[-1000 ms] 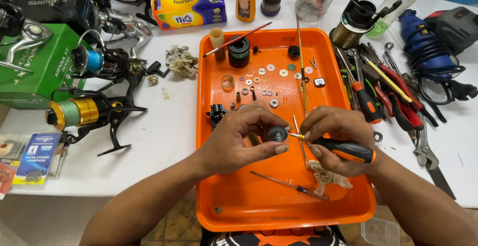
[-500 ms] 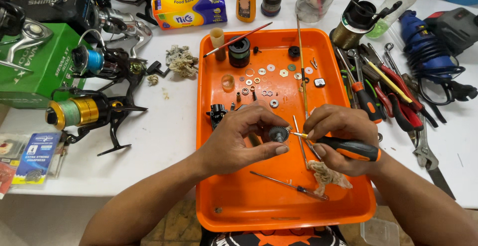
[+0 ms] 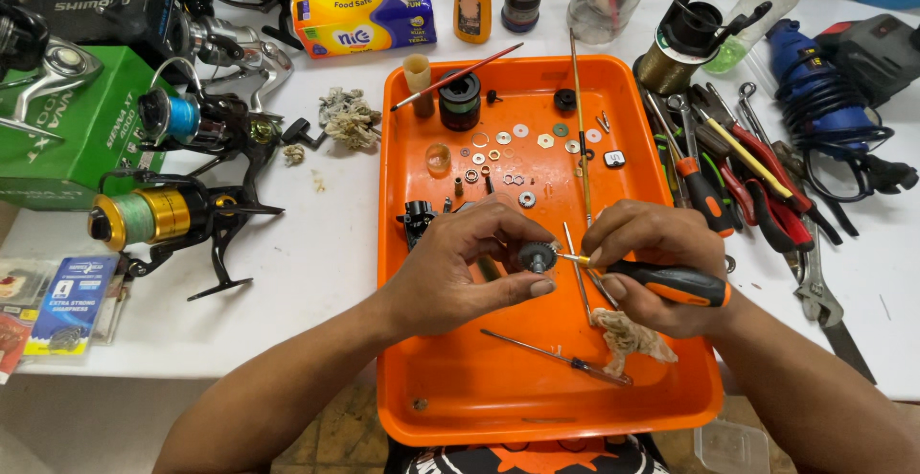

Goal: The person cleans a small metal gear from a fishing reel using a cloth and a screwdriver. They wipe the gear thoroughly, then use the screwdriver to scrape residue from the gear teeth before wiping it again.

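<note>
1. The left hand [image 3: 460, 263] is clamped on a small toothed gear [image 3: 537, 256], thumb below and fingertips above, holding it just above the floor of the orange tray [image 3: 450, 397], near the tray's middle.
2. The right hand [image 3: 652, 263] is closed around the orange-and-black handle of a screwdriver [image 3: 661, 282]; its tip meets the gear's hub from the right.
3. Handling, as a judgement: the gear looks like rigid metal, light, and possibly oily, so it may slip. Grip it by the toothed rim, leaving the hub free for the tool. The teeth are fine; avoid levering against them.
4. A frayed rag [image 3: 628, 335] lies in the tray under the right hand, touching it.
5. Small washers [image 3: 522, 131] and other loose parts lie in the tray's far half; they will scatter easily.
6. Packages, placed relative to the tray:
   - Left and beyond: a yellow-and-blue soft tissue pack [image 3: 362, 9].
   - Far left: a green rectangular carton [image 3: 67, 129] with white lettering.
   - Left and nearer: flat blue-and-white carded packets [image 3: 72, 303] at the table [image 3: 316, 273] edge.
   - Beyond: an orange squeeze bottle [image 3: 472, 0] with a dark label.
</note>
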